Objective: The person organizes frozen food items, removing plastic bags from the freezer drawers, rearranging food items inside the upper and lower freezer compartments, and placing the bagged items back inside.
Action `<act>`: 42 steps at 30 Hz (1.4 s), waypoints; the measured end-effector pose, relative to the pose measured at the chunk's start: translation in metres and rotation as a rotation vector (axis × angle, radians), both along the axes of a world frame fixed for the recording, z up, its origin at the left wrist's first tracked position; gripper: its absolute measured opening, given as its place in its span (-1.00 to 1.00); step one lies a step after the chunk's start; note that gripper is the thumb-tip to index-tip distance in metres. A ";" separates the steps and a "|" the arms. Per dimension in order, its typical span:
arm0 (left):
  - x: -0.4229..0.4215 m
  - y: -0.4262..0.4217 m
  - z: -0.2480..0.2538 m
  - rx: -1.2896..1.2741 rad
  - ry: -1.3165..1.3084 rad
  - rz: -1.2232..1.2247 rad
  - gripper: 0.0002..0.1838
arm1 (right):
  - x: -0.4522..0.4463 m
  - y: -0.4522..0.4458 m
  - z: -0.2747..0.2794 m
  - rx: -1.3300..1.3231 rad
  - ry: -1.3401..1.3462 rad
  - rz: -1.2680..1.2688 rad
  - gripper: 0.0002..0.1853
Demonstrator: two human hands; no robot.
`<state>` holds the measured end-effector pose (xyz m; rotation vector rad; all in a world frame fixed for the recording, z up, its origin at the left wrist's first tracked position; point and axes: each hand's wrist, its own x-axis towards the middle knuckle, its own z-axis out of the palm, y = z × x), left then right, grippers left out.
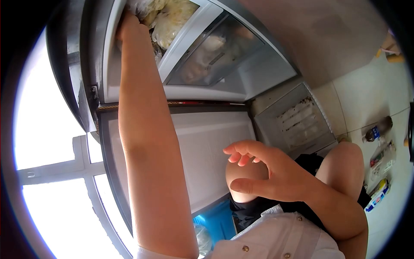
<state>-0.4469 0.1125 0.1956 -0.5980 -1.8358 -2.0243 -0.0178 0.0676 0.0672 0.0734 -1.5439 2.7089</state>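
Note:
My left hand [129,26] reaches into the open refrigerator compartment at the top left, beside plastic bags of pale yellowish food [172,23]. Its fingers are mostly hidden, so what it touches cannot be made out. Over my knees, my right hand [258,172] is held with its fingers curved and apart, holding nothing. To the right of the bags is a translucent drawer front [215,49] with blurred items behind it. Below the compartment the open door [211,151] shows its pale inner panel.
A grey bin [302,121] with dark specks stands beside the refrigerator. On the tiled floor at right lie a dark bottle [378,129], a clear plastic package [383,159] and a blue-and-yellow packet [377,195]. A blue container [217,220] is below the door. Bright windows are at left.

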 end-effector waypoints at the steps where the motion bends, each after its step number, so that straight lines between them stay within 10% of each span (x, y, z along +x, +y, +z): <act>1: 0.001 0.001 0.001 -0.051 -0.021 0.040 -0.48 | 0.001 0.000 0.000 -0.008 0.003 -0.003 -0.42; 8: 0.056 -0.011 -0.029 -0.499 0.576 0.319 -0.35 | 0.002 -0.001 -0.002 -0.110 -0.029 -0.016 -0.40; 11: 0.050 -0.017 -0.011 -0.848 0.336 0.181 -0.30 | 0.003 -0.001 0.001 -0.104 -0.031 0.011 -0.40; 15: 0.019 -0.012 0.000 -0.834 0.134 0.175 -0.26 | -0.001 0.002 -0.002 -0.081 0.004 -0.002 -0.38; 23: 0.109 -0.058 -0.051 -0.688 0.787 0.081 -0.30 | -0.006 0.002 -0.002 -0.021 -0.039 -0.042 -0.42; 27: 0.187 -0.080 -0.111 -0.970 0.699 -0.008 -0.30 | -0.003 -0.001 -0.002 0.076 -0.120 -0.048 -0.46; 32: 0.139 -0.073 -0.068 -0.795 0.906 0.255 -0.46 | -0.005 -0.008 -0.006 0.258 -0.137 -0.079 -0.47; 42: 0.038 -0.041 0.005 -1.259 0.361 0.301 -0.36 | -0.024 -0.014 -0.011 0.233 -0.221 -0.067 -0.53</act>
